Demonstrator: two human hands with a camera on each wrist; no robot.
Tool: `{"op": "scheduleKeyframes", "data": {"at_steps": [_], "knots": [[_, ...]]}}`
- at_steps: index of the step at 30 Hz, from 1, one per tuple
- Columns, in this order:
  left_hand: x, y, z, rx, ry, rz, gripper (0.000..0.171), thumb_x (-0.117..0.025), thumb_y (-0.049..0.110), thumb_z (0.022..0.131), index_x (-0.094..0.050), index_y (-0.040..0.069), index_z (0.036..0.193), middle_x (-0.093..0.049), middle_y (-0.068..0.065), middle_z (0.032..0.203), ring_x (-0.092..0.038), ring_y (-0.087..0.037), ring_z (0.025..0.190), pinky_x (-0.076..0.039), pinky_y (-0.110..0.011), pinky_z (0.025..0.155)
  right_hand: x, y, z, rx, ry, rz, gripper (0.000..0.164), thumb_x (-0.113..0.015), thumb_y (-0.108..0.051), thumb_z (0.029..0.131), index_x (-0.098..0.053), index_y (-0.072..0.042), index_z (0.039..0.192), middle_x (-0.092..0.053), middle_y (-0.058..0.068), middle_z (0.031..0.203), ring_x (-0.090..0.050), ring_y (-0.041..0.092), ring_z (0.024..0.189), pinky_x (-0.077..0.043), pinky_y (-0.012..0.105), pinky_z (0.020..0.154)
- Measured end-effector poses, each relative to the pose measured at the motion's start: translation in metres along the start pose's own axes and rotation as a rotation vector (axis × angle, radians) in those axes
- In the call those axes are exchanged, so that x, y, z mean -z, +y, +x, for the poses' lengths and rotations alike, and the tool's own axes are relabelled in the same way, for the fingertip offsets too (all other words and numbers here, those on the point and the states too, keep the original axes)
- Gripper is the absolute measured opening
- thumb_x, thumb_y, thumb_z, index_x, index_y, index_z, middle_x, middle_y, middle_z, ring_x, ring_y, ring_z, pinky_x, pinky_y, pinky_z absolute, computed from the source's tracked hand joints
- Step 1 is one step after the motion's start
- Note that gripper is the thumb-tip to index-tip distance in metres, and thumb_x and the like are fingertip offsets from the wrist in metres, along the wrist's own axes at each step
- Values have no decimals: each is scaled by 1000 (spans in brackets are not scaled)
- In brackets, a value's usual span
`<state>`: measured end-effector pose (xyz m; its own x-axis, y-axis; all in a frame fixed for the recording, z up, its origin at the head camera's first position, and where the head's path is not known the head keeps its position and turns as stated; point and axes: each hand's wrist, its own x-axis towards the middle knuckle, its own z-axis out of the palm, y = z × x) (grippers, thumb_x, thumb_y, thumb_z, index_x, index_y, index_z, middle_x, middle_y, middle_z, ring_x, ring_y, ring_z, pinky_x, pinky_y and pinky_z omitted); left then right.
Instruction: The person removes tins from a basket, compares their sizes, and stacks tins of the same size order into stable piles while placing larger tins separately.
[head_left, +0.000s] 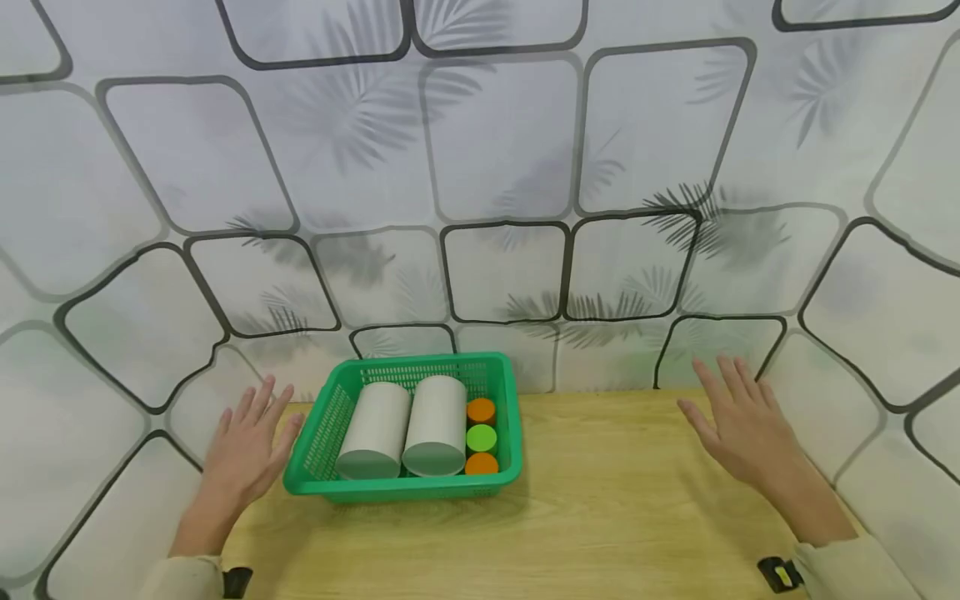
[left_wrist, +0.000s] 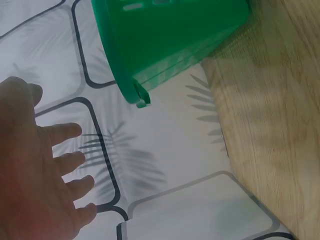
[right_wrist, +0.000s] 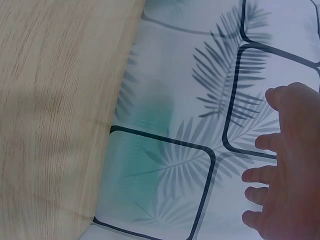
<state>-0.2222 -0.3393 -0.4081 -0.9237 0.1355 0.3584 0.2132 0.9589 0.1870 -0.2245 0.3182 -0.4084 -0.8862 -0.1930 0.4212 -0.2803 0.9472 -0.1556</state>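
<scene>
A green plastic basket [head_left: 513, 417] stands on the wooden table, left of the middle in the head view. Inside it lie two white cylinders [head_left: 373, 429] side by side, and along its right side is a row of round lids, two orange [head_left: 481, 411] and one lime green [head_left: 482, 438]. My left hand [head_left: 243, 450] hovers just left of the basket with its fingers spread, holding nothing. Far to the right, my right hand [head_left: 742, 421] is raised with straight fingers, apart from any object. The left wrist view shows the basket's corner [left_wrist: 132, 90] beyond my fingers.
A wood-grain table top [head_left: 600, 483] stretches between the hands. White wall covering [head_left: 502, 275] with dark outlines and leaf prints rises behind the table and on both sides. Each wrist wears a dark band [head_left: 780, 575] below a light sleeve [head_left: 855, 571].
</scene>
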Motion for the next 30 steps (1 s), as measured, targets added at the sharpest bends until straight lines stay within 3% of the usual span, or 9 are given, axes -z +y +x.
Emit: {"op": "scheduleKeyframes", "data": {"at_steps": [4, 9, 15, 21, 28, 30], "knots": [[-4, 6, -2, -17, 24, -29, 59, -36, 41, 112, -40, 0, 155, -23, -28, 164, -19, -55, 148, -15, -75, 109, 0, -4, -5, -1, 10, 24, 68, -48, -43, 109, -28, -2, 160, -22, 39, 157, -13, 58, 147, -11, 75, 111], [-12, 13, -6, -55, 110, -84, 49, -43, 34, 111, -48, 2, 149, -33, -30, 159, -28, -57, 142, -20, -76, 106, -2, -9, -10, -2, 54, 43, 67, -51, -41, 108, -29, -5, 160, -28, 39, 154, -19, 59, 145, -14, 76, 110], [-22, 26, -15, -115, 211, -214, 39, -54, 23, 107, -56, 1, 139, -42, -32, 150, -40, -56, 133, -32, -72, 99, -6, -17, -14, -4, 110, 95, 64, -53, -38, 107, -31, -6, 159, -30, 38, 154, -23, 60, 142, -16, 75, 110], [-34, 44, -30, -99, 217, -325, 38, -58, 19, 106, -58, 2, 139, -45, -30, 148, -42, -55, 131, -35, -73, 96, -13, -27, -14, 7, 139, 166, 62, -55, -33, 107, -34, -4, 158, -31, 37, 154, -27, 59, 141, -21, 74, 109], [-52, 60, -44, -105, 304, -352, 27, -67, 12, 100, -67, 1, 124, -58, -22, 134, -51, -45, 123, -39, -66, 95, -23, -45, -9, 4, 163, 227, 60, -61, -29, 105, -40, -2, 154, -38, 34, 151, -36, 58, 135, -31, 75, 99], [-57, 62, -46, -98, 332, -357, 23, -69, 10, 98, -69, 1, 119, -61, -18, 129, -55, -40, 120, -41, -58, 96, -26, -52, -7, 12, 169, 239, 60, -64, -28, 103, -41, -2, 153, -40, 33, 150, -38, 57, 134, -33, 74, 98]]}}
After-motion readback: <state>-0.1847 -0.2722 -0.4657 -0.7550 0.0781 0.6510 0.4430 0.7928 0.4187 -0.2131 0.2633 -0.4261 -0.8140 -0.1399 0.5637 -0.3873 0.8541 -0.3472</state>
